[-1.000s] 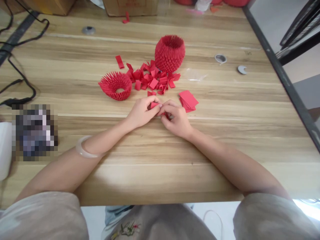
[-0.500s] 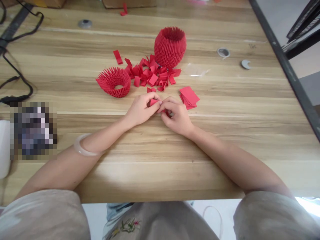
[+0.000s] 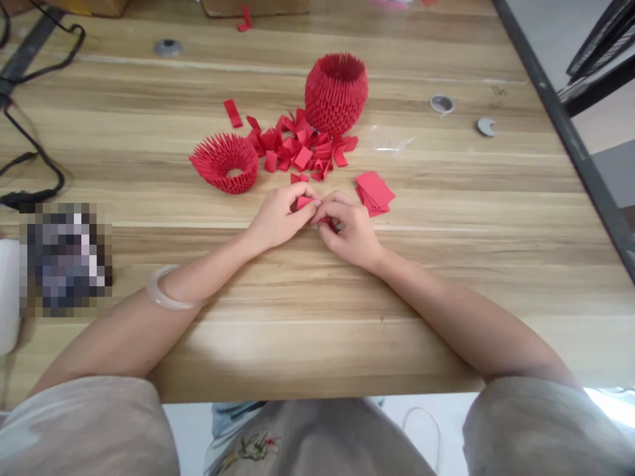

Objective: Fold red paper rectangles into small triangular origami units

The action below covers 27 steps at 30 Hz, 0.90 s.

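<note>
My left hand (image 3: pixel 284 210) and my right hand (image 3: pixel 352 228) meet fingertip to fingertip over the table. Both are closed on a small piece of red paper (image 3: pixel 304 201), whose folds are partly hidden by the fingers. Just right of my right hand lies a stack of flat red paper slips (image 3: pixel 376 190). Beyond the hands is a heap of folded red paper pieces (image 3: pixel 302 149). A round, spiky bowl of interlocked red paper (image 3: pixel 225 163) sits left of the heap. Behind the heap stands a taller red paper vase (image 3: pixel 337 96), open at the top.
Black cables (image 3: pixel 47 149) run along the left side near a blurred-out item (image 3: pixel 69 254). A clear plastic scrap (image 3: pixel 391 139), a grommet ring (image 3: pixel 441 104) and its grey cap (image 3: pixel 487 127) lie to the right. Cardboard boxes (image 3: pixel 255 6) line the back.
Both hands keep the same pinch on the red paper, with hardly any movement. The whole view has shifted very slightly.
</note>
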Tool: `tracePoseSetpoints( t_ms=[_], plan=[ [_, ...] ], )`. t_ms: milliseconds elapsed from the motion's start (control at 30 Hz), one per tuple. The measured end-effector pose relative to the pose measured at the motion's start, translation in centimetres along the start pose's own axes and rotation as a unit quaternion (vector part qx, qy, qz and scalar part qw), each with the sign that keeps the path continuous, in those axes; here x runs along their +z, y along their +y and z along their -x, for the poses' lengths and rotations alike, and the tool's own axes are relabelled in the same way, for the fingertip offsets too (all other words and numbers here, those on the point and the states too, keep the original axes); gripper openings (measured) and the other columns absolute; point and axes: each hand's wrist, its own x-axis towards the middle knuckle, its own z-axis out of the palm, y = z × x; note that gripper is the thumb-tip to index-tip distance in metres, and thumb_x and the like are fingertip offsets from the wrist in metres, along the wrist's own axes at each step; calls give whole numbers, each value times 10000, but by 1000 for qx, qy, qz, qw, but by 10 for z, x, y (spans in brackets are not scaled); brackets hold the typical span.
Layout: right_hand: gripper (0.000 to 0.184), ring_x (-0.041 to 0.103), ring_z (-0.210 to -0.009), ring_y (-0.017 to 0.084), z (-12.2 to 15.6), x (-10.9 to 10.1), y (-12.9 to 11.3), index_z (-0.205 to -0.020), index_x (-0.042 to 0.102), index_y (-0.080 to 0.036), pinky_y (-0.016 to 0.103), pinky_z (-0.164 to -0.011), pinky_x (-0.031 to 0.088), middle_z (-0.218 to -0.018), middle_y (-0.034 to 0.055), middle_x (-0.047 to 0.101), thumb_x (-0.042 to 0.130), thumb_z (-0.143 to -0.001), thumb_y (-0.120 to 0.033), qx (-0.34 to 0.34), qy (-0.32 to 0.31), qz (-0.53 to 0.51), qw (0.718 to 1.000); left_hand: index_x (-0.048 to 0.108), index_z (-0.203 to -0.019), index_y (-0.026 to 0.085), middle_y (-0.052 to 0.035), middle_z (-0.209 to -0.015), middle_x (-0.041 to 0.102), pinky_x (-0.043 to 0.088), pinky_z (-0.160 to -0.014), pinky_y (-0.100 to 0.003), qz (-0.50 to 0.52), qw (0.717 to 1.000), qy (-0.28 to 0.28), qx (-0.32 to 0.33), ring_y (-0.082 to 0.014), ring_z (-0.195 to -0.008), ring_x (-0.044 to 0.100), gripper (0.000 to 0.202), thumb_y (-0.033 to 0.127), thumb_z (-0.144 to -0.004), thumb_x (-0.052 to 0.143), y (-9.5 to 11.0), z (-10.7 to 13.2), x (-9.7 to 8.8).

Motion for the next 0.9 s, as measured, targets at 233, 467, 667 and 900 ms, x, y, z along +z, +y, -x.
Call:
tracePoseSetpoints(
  t_ms=[233,467,667,900],
  plan=[
    [161,478,-633,101,0,0,2,-696,601,-160,244,-632,429,-796,34,539,469,-685,-68,-3,-5,2,1000,587,-791,159,15,-596,500,308,-503,-225,2,1000,1,-2,-97,-536,411,160,296,-805,504,0,0,1],
    [156,487,-660,111,0,-1,1,-694,588,-167,259,-666,438,-815,34,542,464,-697,-73,5,-16,6,1000,588,-781,165,-9,-659,533,350,-549,-230,-11,1000,16,3,-122,-630,456,157,302,-802,514,0,-1,1],
    [161,492,-657,111,0,-1,2,-697,597,-162,252,-659,440,-808,39,540,465,-698,-70,-1,-10,4,1000,586,-790,162,1,-643,522,343,-542,-225,-16,1000,9,4,-109,-592,434,152,295,-805,514,0,-1,1],
    [162,492,-656,116,-1,-1,1,-694,594,-162,255,-647,436,-804,40,539,462,-691,-69,0,-13,2,1000,588,-797,161,7,-614,515,338,-532,-223,-13,1000,9,0,-109,-571,432,163,304,-805,511,0,0,0]
  ],
)
